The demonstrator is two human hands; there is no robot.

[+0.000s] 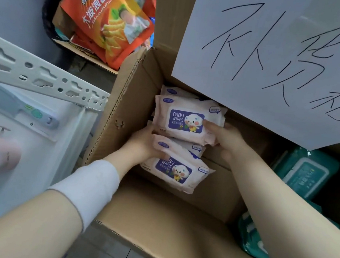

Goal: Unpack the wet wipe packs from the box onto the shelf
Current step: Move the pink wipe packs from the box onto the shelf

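Gripping left hand: it is curling round the left end of the lower pale pink baby-wipes pack, soft plastic with a purple label. The thumb is pressing on the label face and the fingers are tucking under, tips hidden.
Right hand: it is pinching the right end of the upper pale pink baby-wipes pack. The thumb is lying at the label's edge; the other fingers are wrapping beneath, out of sight.
Arms: both forearms are reaching forward and down into the box, the left wearing a white cuff, the right bare.
Packs' place: both are sitting inside the open brown cardboard box, toward its far-left corner, with more pink packs lying behind and between them.
Far flap: a white paper sheet with black handwriting is covering it.
Left of box: a white perforated metal shelf is standing just beside the left wall.
Right of box: teal wipe packs are lying beyond the right wall.
Beyond far edge: orange snack bags are leaning in a carton.
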